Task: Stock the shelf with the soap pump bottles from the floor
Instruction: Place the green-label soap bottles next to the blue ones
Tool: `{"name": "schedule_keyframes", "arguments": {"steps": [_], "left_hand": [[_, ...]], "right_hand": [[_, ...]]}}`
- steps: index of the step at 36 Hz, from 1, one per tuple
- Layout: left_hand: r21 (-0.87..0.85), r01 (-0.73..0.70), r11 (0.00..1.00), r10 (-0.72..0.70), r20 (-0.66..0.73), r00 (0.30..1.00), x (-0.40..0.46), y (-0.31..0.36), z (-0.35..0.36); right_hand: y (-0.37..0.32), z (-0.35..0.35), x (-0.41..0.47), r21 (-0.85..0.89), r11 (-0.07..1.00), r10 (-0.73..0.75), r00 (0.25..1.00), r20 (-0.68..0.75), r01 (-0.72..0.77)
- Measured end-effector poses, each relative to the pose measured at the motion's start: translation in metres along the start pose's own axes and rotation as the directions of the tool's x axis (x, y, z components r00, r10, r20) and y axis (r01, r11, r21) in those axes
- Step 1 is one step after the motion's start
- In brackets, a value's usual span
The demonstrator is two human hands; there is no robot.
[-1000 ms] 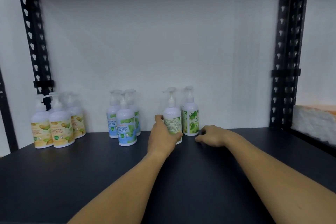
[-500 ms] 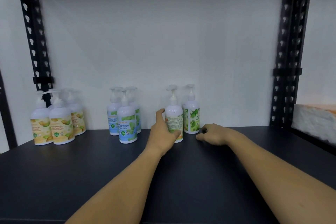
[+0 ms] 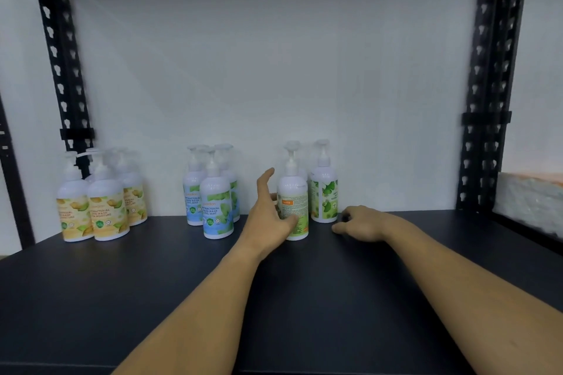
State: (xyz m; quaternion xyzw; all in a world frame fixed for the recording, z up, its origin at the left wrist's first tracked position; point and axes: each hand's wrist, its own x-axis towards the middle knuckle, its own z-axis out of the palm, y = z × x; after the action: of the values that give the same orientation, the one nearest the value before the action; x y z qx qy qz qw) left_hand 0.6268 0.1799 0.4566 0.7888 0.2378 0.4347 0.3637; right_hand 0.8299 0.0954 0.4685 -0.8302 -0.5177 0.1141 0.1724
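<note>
A green-labelled soap pump bottle stands upright on the dark shelf, its back label facing me. My left hand is beside it on its left, fingers straightened and lifted, thumb still touching the bottle's front. A second green bottle stands just behind it to the right. My right hand rests on the shelf right of the two bottles, fingers loosely curled and holding nothing.
Blue-labelled bottles stand in a group left of my left hand. Yellow-labelled bottles are at the far left by the black upright. Another black upright bounds the right side. White wall behind.
My left hand has loosened its grip on the green bottle: the fingers have lifted off and straightened. The bottle stays standing. My right hand has not moved.
</note>
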Motion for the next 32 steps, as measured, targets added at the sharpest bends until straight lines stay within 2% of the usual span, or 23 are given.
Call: {"name": "schedule_keyframes", "arguments": {"steps": [5,14,19,25,29,32], "left_hand": [[0.041,-0.012,0.999,0.011,0.019,1.000,0.000,-0.001,-0.001],[0.307,-0.027,0.951,0.076,-0.148,0.986,0.001,-0.001,0.009],[0.208,-0.041,0.977,0.070,-0.134,0.988,-0.001,0.002,0.008],[0.006,-0.035,0.999,0.035,0.032,0.999,0.000,-0.002,-0.002],[0.043,-0.037,0.998,0.032,0.096,0.995,0.000,-0.004,-0.003],[0.070,-0.038,0.997,0.032,0.089,0.996,0.000,-0.006,-0.003]], "right_hand": [[0.000,0.000,0.000,-0.001,1.000,-0.003,1.000,0.002,0.003],[0.000,-0.001,0.000,-0.014,1.000,-0.005,1.000,0.005,0.005],[-0.001,-0.001,-0.001,-0.014,1.000,0.002,1.000,0.007,-0.002],[-0.001,-0.001,-0.001,-0.005,1.000,0.005,1.000,0.008,-0.005],[0.000,-0.001,0.000,-0.007,1.000,0.009,1.000,0.010,-0.009],[0.000,-0.001,0.000,-0.007,1.000,0.009,1.000,0.010,-0.008]]}}
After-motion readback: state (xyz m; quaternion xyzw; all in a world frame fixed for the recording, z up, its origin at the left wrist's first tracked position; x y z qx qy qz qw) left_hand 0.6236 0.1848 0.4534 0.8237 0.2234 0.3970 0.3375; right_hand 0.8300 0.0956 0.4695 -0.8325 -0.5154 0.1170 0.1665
